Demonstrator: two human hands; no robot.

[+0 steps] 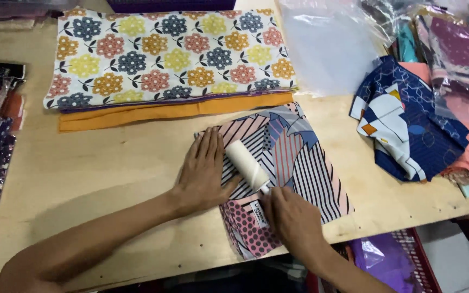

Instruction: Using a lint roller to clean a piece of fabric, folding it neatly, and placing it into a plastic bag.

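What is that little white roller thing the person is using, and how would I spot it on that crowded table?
Start at the wooden table and find the folded striped cloth near its front edge, below the big flowered fabric. The lint roller lies slanted on that cloth, between the flat left hand and the right hand gripping its handle. It is the only plain white cylinder among patterned fabrics.

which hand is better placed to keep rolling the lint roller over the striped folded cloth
Right. The right hand already grips the lint roller by its handle, while the left hand lies flat on the striped folded cloth, pinning it down.
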